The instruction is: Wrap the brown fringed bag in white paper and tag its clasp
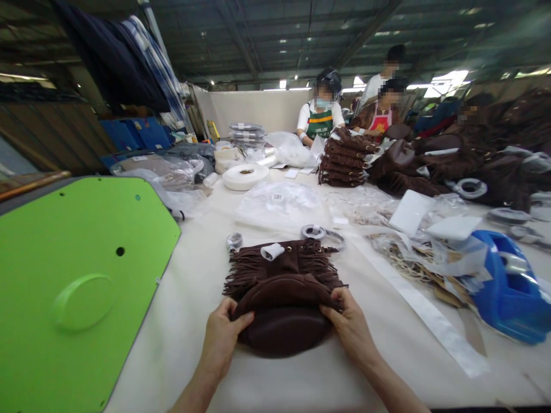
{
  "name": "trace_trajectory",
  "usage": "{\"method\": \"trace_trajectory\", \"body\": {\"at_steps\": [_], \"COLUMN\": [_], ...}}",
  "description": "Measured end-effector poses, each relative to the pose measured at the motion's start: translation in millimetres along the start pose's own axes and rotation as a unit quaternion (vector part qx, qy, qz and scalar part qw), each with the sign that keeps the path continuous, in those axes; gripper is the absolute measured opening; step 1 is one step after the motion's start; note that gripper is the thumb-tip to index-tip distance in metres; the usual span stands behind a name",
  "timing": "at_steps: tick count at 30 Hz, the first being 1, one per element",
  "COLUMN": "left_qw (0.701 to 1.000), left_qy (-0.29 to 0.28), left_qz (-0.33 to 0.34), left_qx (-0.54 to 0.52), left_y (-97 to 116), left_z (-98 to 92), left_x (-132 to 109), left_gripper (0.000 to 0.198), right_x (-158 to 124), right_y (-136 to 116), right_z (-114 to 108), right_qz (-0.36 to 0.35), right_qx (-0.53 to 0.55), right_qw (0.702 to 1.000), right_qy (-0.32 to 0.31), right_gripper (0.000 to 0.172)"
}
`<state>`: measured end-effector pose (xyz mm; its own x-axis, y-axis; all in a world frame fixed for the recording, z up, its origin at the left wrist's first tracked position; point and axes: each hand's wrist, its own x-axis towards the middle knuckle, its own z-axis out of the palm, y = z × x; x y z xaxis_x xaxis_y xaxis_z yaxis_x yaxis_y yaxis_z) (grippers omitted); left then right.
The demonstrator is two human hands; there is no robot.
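A dark brown fringed handbag lies on the pale table in front of me, its smooth rounded base toward me and the fringes spread away on both sides. My left hand pinches the left end of its lower seam between thumb and fingers. At the right end, my right hand grips the same edge in a like pinch. White wrapping covers a small part near the bag's top. Wrapped coiled straps, one on the left and another on the right, sit by its far corners.
A large green panel takes up the left side. To the right stands a blue tape dispenser beside cords and paper scraps. Farther back are a clear plastic bag, a white tape roll and stacked brown bags. Several people are beyond.
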<state>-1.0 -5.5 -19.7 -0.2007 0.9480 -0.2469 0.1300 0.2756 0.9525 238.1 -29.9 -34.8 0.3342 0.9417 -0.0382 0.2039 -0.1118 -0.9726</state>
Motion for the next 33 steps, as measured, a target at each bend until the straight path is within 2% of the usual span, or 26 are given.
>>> {"method": "trace_trajectory", "body": {"at_steps": [2, 4, 6, 8, 12, 14, 17, 20, 22, 27, 30, 32, 33], "left_qw": [1.000, 0.999, 0.999, 0.999, 0.993, 0.988, 0.984, 0.982, 0.982, 0.988, 0.987, 0.975, 0.957], "left_qy": [-0.008, -0.016, -0.013, -0.001, 0.028, 0.030, 0.016, 0.010, 0.012, -0.005, -0.018, 0.034, 0.088], "left_qz": [-0.018, -0.029, -0.027, -0.011, 0.050, 0.073, 0.087, 0.091, 0.087, 0.049, 0.051, 0.087, 0.140], "left_qx": [0.004, 0.007, 0.020, 0.043, 0.107, 0.132, 0.154, 0.167, 0.170, 0.146, 0.153, 0.200, 0.237], "left_y": [1.6, 2.3, 2.0, 1.0, 0.1, 0.8, 2.7, 4.6, 5.0, 3.6, 4.0, 4.6, 4.7], "left_z": [1.3, 2.0, 2.4, 2.3, 0.1, -1.6, -3.9, -5.3, -5.7, -7.4, -12.3, -15.2, -15.1], "left_x": [3.8, 7.1, 9.9, 12.3, 15.2, 15.2, 14.1, 13.2, 13.3, 15.5, 14.5, 7.9, 2.1], "left_gripper": [0.041, 0.039, 0.037, 0.035, 0.032, 0.031, 0.030, 0.031, 0.031, 0.032, 0.032, 0.032, 0.029], "right_x": [-1.7, -5.9, -10.8, -14.1, -12.6, -10.2, -6.8, -2.6, 0.7, 3.1, 0.0, -1.7, -2.0], "right_y": [-2.2, -7.9, -13.9, -17.5, -16.7, -16.1, -17.4, -17.9, -15.7, -6.4, -3.9, -4.0, -4.3], "right_z": [-0.4, -1.9, -2.7, -2.1, -0.1, -0.7, -1.8, 0.5, 4.0, 9.2, 7.0, 5.0, 4.2], "right_qz": [0.004, 0.036, 0.075, 0.093, 0.081, 0.085, 0.096, 0.069, 0.056, 0.102, 0.040, -0.017, -0.033], "right_qx": [0.028, 0.092, 0.165, 0.202, 0.187, 0.169, 0.099, -0.004, -0.022, 0.034, 0.025, -0.005, -0.019], "right_qw": [1.000, 0.994, 0.977, 0.967, 0.976, 0.979, 0.988, 0.997, 0.998, 0.994, 0.998, 1.000, 0.999], "right_qy": [-0.011, -0.056, -0.109, -0.125, -0.078, -0.077, -0.075, -0.016, 0.008, -0.037, -0.031, -0.017, -0.015], "right_gripper": [0.025, 0.030, 0.039, 0.046, 0.043, 0.040, 0.040, 0.041, 0.038, 0.029, 0.024, 0.021, 0.019]}}
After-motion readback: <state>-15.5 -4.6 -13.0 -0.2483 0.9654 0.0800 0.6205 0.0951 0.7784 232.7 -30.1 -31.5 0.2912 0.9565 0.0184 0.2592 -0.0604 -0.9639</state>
